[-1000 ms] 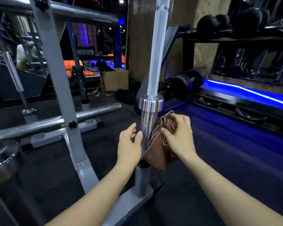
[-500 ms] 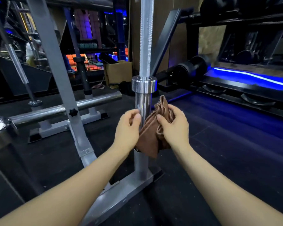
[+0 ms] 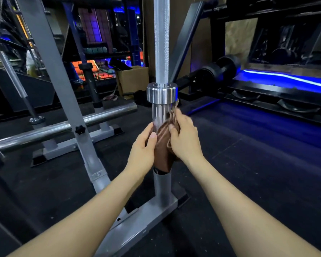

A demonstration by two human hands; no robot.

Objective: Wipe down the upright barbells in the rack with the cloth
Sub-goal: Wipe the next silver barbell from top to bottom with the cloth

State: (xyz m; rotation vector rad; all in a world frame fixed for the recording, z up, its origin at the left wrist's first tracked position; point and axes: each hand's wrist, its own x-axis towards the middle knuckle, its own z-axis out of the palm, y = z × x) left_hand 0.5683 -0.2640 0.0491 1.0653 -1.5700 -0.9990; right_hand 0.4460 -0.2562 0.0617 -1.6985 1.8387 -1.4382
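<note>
Standing upright in the rack's socket tube [image 3: 161,188], the barbell [image 3: 162,43] runs straight up and out of view at the top, so its long axis is vertical and any wiping stroke is judged to have to travel along that line. The brown cloth [image 3: 162,151] is wrapped about the smooth sleeve, below the collar [image 3: 162,95] and just above the mouth of the tube. Most of the bar therefore lies above the grip, with only a short stretch left beneath it.

The cloth is held from both sides. The left hand [image 3: 143,147] is curled round the near left side, thumb pressed onto the fabric; the right hand [image 3: 183,138] sits slightly higher on the right, fingers closed on bunched folds. Both are equally close to the bar, touching it through the cloth. Both forearms reach forward and slightly upward, converging on the sleeve, wrists nearly straight.

A grey rack upright [image 3: 63,93] leans just left of the bar.
</note>
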